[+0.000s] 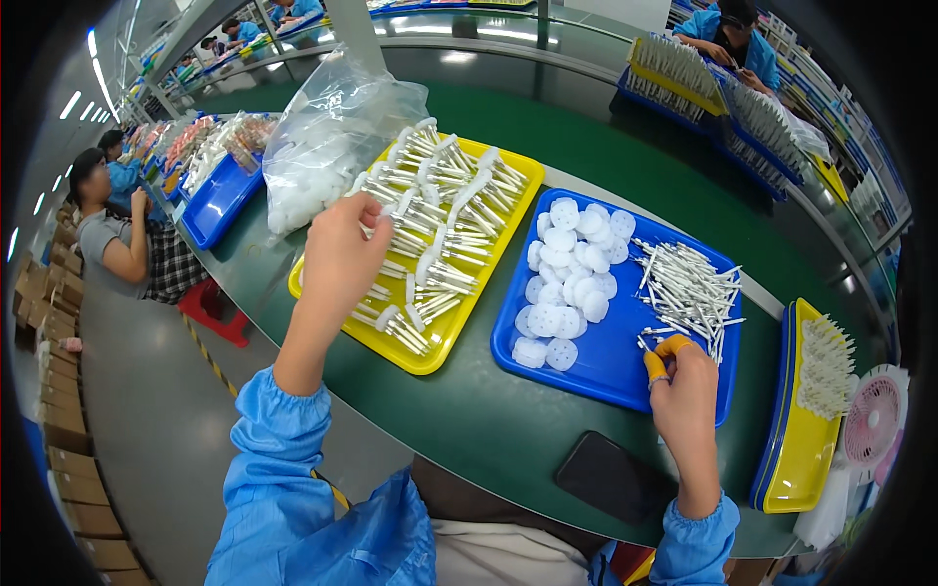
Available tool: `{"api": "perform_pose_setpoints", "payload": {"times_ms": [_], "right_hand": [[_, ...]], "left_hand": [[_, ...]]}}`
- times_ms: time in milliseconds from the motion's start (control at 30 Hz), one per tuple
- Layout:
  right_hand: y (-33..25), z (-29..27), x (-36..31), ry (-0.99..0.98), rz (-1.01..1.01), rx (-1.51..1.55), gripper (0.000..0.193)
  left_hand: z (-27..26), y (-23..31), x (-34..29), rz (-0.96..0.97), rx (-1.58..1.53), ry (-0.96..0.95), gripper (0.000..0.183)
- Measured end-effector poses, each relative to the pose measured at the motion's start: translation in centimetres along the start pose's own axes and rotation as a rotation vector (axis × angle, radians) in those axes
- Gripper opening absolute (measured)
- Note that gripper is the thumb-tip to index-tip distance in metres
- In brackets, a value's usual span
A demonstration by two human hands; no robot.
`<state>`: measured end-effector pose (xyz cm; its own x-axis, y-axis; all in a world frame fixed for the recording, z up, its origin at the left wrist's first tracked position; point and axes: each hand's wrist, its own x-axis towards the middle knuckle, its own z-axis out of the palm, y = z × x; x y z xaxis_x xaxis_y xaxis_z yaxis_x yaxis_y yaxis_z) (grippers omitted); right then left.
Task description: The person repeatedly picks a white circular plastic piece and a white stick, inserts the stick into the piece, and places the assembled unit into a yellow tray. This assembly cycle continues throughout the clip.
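My left hand [342, 249] is over the left side of a yellow tray [425, 361], its fingers curled in toward the thumb; whatever they hold is hidden. Rows of white discs with thin rods attached [430, 210] fill that tray. To the right lies a blue tray [606, 376]. It carries a loose group of white perforated discs [572, 264] and a heap of thin white rods [689, 288]. At the near edge of the heap, my right hand [684, 381], with yellow finger covers, pinches a thin white rod whose end shows beside the fingertips.
A clear plastic bag of white discs [318, 166] stands behind the yellow tray. A black phone [611, 479] lies near the front edge. Stacked trays [796, 459] with white rods and a pink fan [873, 415] are at right. Co-workers sit left and across the conveyor.
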<state>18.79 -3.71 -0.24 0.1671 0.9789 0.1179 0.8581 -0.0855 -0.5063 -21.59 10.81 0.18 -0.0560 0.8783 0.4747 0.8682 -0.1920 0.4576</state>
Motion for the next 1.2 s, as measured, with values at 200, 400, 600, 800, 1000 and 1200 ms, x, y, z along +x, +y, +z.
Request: {"api": "perform_pose_setpoints", "payload": {"times_ms": [200,400,600,800,1000,1200], "right_hand": [[1.1,-0.9,-1.9,0.061,-0.143,0.153,0.028],[1.7,-1.7,-2.3,0.031,-0.234,0.189,0.031],[2.9,-2.1,-2.1,0.05,-0.186,0.198,0.038],[2.6,-2.7,-2.1,0.074,-0.245,0.238,0.044],[1.8,-3.3,-2.6,0.168,-0.3,0.441,0.04],[1.2,-3.6,-3.1,0.108,-0.296,0.488,0.045]], "left_hand": [[0.9,1.0,-0.7,0.072,0.074,0.05,0.022],[2.7,11.5,-3.5,0.356,-0.209,-0.048,0.02],[6.1,18.9,-4.4,0.819,0.068,-0.448,0.036],[7.0,19.2,-3.5,0.848,0.025,-0.441,0.025],[4.6,21.4,-5.8,0.407,-0.515,-0.575,0.02],[6.6,20.9,-8.5,-0.099,-1.024,-0.833,0.018]]}}
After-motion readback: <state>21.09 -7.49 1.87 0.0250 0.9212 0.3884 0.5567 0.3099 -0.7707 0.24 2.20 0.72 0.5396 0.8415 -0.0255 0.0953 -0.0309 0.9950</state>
